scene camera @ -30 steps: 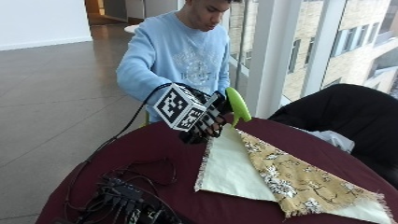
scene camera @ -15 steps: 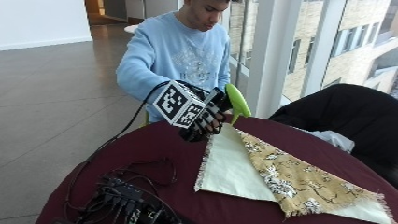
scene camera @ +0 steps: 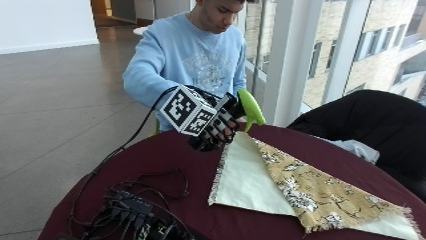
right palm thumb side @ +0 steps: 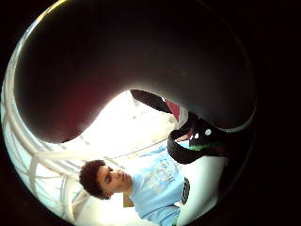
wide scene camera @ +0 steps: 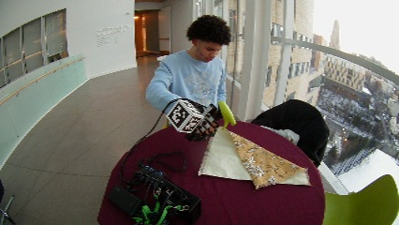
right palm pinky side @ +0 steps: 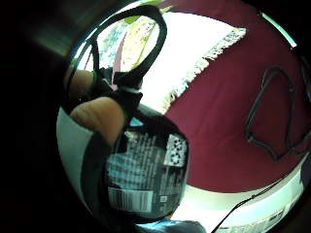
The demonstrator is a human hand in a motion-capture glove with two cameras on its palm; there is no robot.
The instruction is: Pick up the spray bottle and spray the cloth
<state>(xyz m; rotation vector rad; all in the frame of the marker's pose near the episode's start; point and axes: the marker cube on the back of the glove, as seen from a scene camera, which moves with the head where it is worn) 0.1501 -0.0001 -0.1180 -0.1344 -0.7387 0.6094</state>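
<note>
Spray bottle (right palm pinky side: 146,170) upright, in right hand (scene camera: 216,127)

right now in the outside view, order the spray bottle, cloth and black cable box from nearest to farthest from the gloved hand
1. Spray bottle: gripped in the gloved hand, above the table's far edge.
2. Cloth: its near corner lies just beside the hand.
3. Black cable box: at the table's front edge, farthest.

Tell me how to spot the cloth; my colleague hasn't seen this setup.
Start at the round table with the dark red cover. The cloth lies flat across its right half, just beyond the gloved right hand. It is fringed, with a pale cream underside folded open beside a yellow floral face.
</note>
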